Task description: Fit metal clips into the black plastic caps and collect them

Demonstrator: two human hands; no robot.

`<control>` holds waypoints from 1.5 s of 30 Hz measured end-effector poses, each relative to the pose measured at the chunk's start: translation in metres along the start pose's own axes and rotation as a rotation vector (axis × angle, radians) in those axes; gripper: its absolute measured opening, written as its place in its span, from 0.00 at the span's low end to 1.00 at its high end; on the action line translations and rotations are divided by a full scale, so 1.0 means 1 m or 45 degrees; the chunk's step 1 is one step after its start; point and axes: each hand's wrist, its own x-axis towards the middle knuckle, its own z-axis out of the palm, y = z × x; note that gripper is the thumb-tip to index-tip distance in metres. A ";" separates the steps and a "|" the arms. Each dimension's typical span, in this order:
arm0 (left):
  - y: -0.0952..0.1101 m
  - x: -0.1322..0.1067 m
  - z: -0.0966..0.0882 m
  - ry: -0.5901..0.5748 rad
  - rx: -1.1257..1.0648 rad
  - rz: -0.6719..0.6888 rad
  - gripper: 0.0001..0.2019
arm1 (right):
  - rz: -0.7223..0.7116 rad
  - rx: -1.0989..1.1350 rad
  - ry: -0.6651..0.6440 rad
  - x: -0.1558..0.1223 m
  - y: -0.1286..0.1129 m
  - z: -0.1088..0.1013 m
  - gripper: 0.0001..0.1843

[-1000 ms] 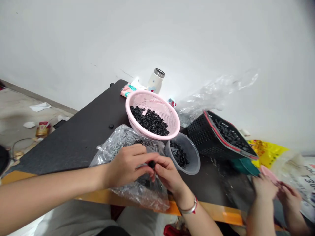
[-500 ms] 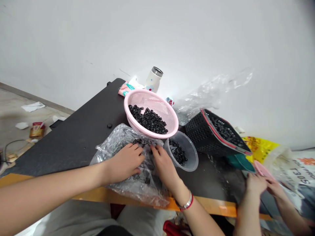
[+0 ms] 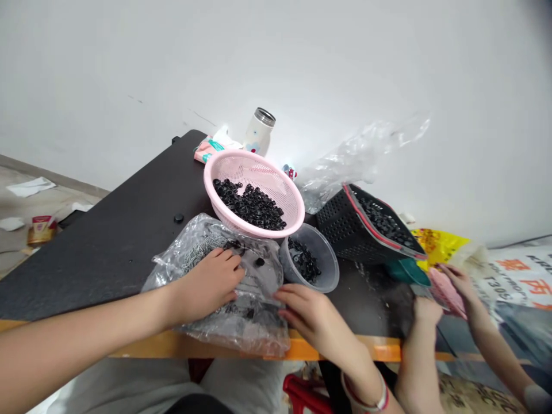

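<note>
Head view: left hand (image 3: 207, 282) lies open on clear plastic bag (image 3: 259, 287)

Glossy, crinkled clear plastic bag (image 3: 186, 248) under your hands, lower centre. Smooth pink plastic colander (image 3: 259, 171) above it. Frosted translucent plastic tub (image 3: 326, 269) right of that. Matt black tabletop (image 3: 107, 259), left. Brushed-metal bottle rim (image 3: 264, 117), top centre.

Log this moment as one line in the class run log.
left hand: flat on clear plastic bag | right hand: open, at bag's edge | pink colander: holds black rings
</note>
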 end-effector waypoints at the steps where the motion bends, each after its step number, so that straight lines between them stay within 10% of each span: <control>1: -0.001 0.000 0.000 0.004 -0.008 0.005 0.12 | 0.003 -0.015 0.076 0.001 0.004 -0.011 0.13; 4: -0.004 0.001 0.000 0.029 -0.022 0.002 0.09 | 0.192 -0.174 0.303 0.011 0.033 -0.037 0.14; 12: -0.007 0.004 -0.003 0.197 0.026 0.019 0.05 | 0.557 -0.361 -0.029 0.051 0.106 -0.028 0.21; 28: -0.007 0.004 -0.005 0.188 0.021 0.037 0.06 | 0.706 -0.118 -0.268 0.067 0.117 -0.039 0.16; 34: -0.007 0.004 -0.003 0.204 0.047 0.048 0.06 | 0.735 -0.349 -0.134 0.067 0.120 -0.047 0.15; 45: -0.010 0.006 0.004 0.236 0.073 0.082 0.06 | 0.657 -0.588 -0.436 0.080 0.130 -0.021 0.13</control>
